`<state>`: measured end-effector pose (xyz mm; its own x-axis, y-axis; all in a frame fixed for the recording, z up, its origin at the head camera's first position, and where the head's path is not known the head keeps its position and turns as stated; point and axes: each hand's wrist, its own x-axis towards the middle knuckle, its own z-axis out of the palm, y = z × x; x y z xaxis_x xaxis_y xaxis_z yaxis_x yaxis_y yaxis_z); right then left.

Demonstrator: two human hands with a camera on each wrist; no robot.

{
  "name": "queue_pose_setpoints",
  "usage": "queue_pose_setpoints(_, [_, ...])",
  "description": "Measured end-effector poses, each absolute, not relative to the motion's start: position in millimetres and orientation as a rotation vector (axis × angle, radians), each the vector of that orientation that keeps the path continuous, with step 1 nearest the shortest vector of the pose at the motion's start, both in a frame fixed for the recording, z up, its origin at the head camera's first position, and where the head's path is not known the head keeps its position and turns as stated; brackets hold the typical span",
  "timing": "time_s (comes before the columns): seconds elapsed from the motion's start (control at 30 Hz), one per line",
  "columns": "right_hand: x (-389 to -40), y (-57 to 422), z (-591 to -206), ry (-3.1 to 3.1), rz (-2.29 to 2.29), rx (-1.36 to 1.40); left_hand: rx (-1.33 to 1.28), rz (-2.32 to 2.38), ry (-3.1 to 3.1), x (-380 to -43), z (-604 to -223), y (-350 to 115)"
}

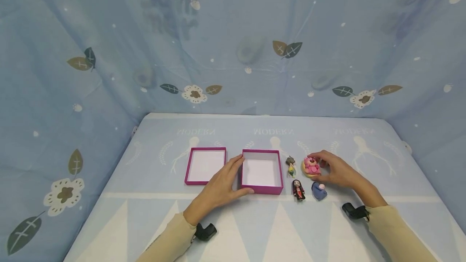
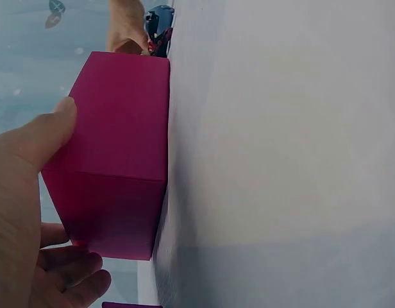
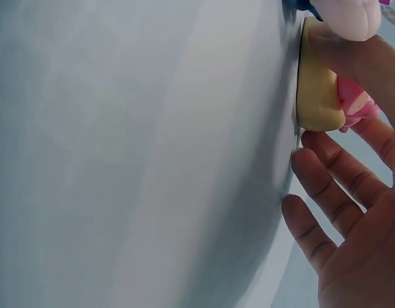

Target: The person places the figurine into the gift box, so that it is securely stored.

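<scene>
A magenta box [image 1: 261, 190] with a white inside stands on the table. My left hand [image 1: 220, 187] holds its near left corner, thumb on the front wall and fingers along the left side. To the right, my right hand [image 1: 336, 170] pinches a pink bear figurine [image 1: 312, 166] on a round yellow base [image 3: 319, 96], thumb on the near side. That base appears to rest on the table. Close by are a small figurine in yellow and green [image 1: 291, 167], a long-haired doll figurine in red and black [image 1: 298, 191] and a blue figurine [image 1: 319, 191].
Left of the box lies a shallow magenta lid [image 1: 205, 182], white side up. A patterned cloth covers the table [image 1: 153, 221]. Blue printed curtains [image 1: 233, 51] hang behind and at both sides. Each wrist carries a black camera mount [image 1: 205, 232].
</scene>
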<state>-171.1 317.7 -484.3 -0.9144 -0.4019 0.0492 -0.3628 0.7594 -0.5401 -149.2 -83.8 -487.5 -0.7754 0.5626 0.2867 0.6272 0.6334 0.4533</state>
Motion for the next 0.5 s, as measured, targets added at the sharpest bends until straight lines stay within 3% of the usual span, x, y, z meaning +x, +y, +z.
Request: queue_pose_setpoints(0.5, [-171.1,316.3,-484.0,2.908,-0.846,-0.587,-0.979,-0.847,-2.742,-147.9,-487.0,-83.3])
